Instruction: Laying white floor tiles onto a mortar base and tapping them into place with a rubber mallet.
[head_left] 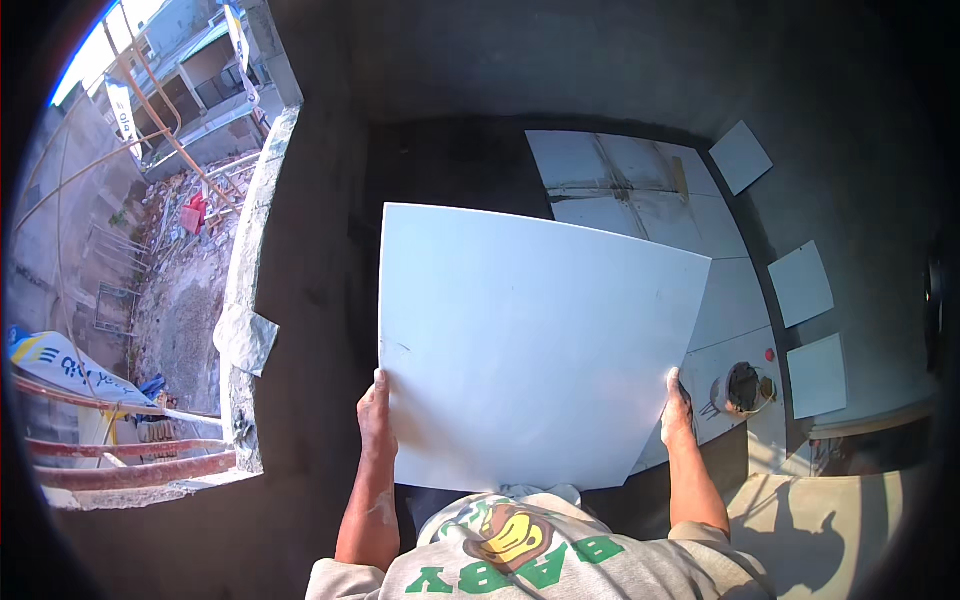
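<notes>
A large white square tile (535, 330) is held up in front of my body, its smooth face toward me. My left hand (377, 415) grips its left edge, thumb on the near side and the other fingers mostly hidden. On the opposite edge, my right hand (677, 408) holds the tile in the same way, a little above its lower corner. White floor tiles (715, 235) lie beyond it, streaked with dark mortar and partly covered by the held tile. To the right of my right hand, a bucket (743, 388) containing dark grey mortar stands on those tiles.
Along the right wall are three smaller white tiles (802, 283). A rough window opening with a pale sill (240, 300) is at the left; outside lie rubble (180, 250) and red pipes (140, 472). A dark strip of floor (450, 165) borders the laid tiles.
</notes>
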